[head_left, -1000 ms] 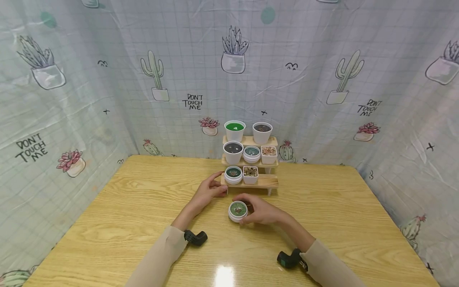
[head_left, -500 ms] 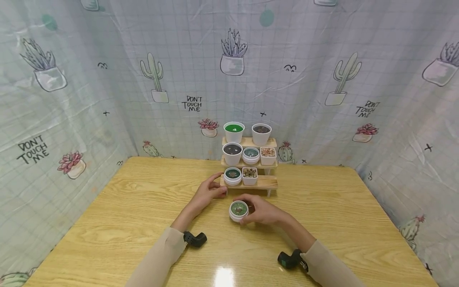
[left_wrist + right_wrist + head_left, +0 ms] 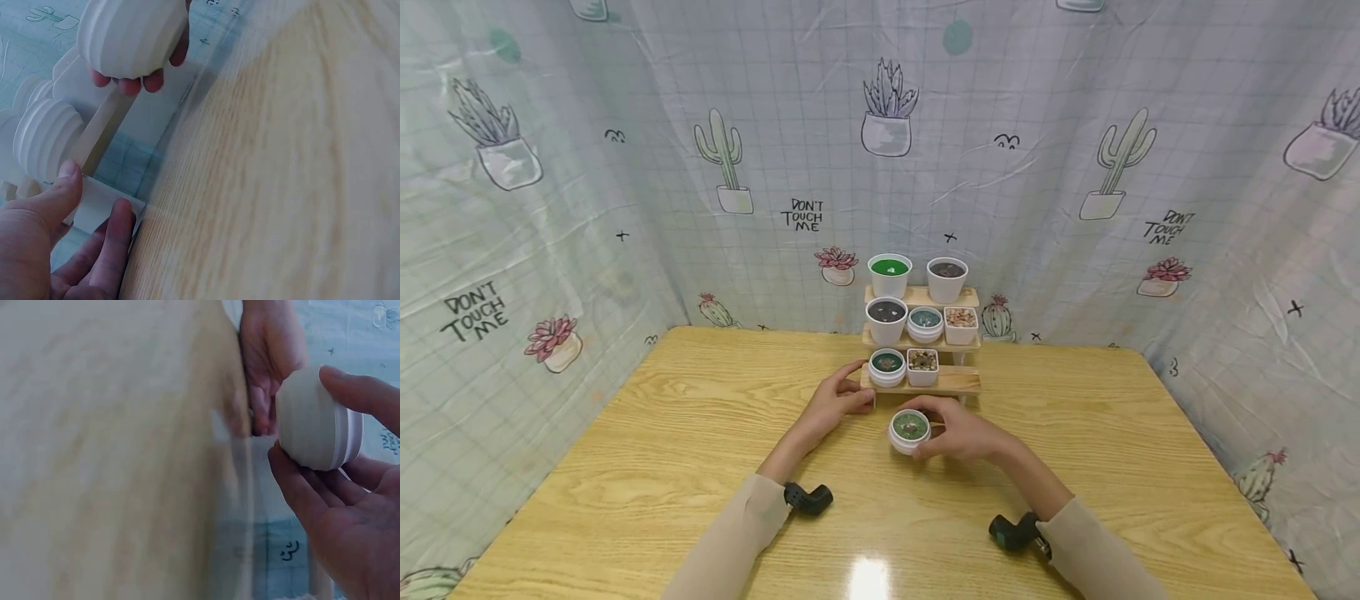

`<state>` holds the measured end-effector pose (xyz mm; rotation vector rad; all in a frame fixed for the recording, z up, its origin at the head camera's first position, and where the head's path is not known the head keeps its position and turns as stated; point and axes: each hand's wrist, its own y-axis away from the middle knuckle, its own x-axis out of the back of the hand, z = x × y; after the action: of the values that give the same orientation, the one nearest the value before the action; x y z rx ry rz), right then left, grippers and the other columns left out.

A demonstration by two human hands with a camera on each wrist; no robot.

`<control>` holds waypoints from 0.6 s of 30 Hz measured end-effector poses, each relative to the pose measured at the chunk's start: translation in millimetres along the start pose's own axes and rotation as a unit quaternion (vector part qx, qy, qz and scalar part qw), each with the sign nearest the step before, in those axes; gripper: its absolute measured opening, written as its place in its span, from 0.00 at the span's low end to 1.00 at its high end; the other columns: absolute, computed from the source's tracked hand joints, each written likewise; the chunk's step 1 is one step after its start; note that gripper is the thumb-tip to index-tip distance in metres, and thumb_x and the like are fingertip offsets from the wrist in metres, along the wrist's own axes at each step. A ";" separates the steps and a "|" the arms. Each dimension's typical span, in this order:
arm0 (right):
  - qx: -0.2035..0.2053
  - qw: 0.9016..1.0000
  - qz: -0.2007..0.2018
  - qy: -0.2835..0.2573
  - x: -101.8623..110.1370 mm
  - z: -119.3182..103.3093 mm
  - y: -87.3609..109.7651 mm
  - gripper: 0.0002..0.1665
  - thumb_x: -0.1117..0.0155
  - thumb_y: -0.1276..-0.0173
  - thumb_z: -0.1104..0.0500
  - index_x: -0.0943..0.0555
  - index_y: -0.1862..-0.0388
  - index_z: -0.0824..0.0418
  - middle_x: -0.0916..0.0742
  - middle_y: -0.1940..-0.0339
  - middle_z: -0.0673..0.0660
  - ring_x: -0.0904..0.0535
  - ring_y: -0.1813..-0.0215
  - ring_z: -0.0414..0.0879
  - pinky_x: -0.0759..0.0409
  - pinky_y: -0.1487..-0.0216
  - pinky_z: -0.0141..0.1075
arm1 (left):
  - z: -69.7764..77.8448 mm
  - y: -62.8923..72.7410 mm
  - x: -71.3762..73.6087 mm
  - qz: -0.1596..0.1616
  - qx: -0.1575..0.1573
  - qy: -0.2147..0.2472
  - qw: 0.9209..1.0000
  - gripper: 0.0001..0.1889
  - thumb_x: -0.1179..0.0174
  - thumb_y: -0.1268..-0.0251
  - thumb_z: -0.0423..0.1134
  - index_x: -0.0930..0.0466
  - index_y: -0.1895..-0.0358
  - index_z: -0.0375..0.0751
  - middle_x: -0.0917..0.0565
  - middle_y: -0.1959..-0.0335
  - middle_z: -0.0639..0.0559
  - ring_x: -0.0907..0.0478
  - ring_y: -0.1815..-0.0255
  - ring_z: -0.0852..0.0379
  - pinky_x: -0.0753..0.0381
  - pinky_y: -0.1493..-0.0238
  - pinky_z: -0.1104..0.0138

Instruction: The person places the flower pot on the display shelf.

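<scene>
My right hand (image 3: 962,429) grips a round white ribbed pot (image 3: 901,444) with a green top, held just in front of the stand. In the right wrist view the pot (image 3: 309,419) sits between thumb and fingers, lifted off the table. My left hand (image 3: 831,408) holds the left end of the three-step wooden plant stand (image 3: 958,379). The left wrist view has its thumb on the shelf's edge (image 3: 103,137) and its fingers by the white leg. On the lowest step stand a round white pot (image 3: 887,379) and a square pot (image 3: 922,377) topped with pebbles.
The middle step bears a tall dark-topped pot (image 3: 886,332), a round pot (image 3: 925,333) and a square pot (image 3: 961,335). Two tall pots, one green-topped (image 3: 890,287) and one dark-topped (image 3: 947,289), stand on top. Behind the wooden table (image 3: 700,417) hangs a printed curtain (image 3: 820,100).
My right hand has raised the round white pot and moved it slightly right and toward the stand. The left hand stays at the stand's left end.
</scene>
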<state>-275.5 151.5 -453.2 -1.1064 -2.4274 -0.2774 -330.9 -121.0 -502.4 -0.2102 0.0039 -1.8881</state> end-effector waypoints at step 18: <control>0.001 1.000 0.016 0.006 22.4 -9.9 11.5 0.40 0.23 0.38 0.60 0.27 0.28 0.63 0.21 0.32 0.62 0.25 0.32 0.56 0.23 0.29 0.45 | -2.4 -1.6 -1.3 0.006 -0.003 0.001 1.000 0.36 0.36 0.26 0.35 0.40 0.19 0.46 0.15 0.50 0.34 0.10 0.56 0.48 0.09 0.47 0.58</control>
<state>-276.5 170.2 -433.8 -1.1383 -2.3975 -0.2691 -332.4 -119.5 -504.8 -0.2127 0.0128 -1.8761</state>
